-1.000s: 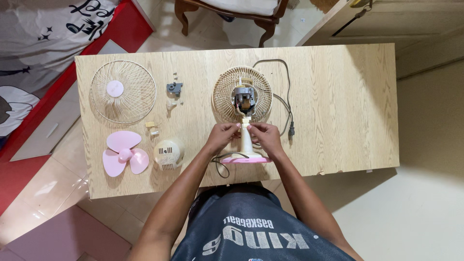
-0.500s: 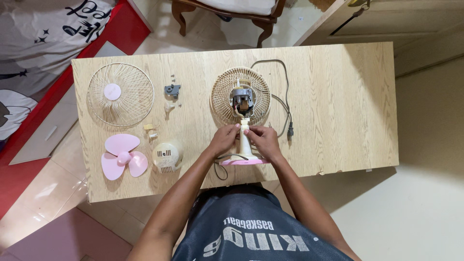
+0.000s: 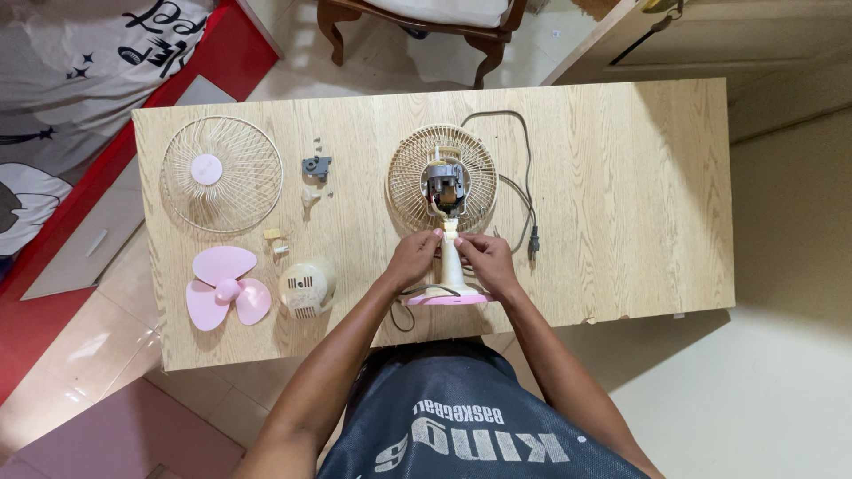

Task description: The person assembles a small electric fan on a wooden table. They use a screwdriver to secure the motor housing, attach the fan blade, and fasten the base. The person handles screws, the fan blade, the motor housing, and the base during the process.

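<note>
Both hands sit slightly nearer than a second ago: the left hand (image 3: 411, 257) and right hand (image 3: 486, 259) slide a little down the fan's neck (image 3: 450, 238), fingertips closing in on it from either side.

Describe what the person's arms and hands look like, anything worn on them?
Both arms are bare from the hands up to where they leave view. The left hand and right hand wear no gloves, and no rings, watch or bracelets are visible. The fingernails look pale and short. The dark sleeveless jersey carries light lettering.
</note>
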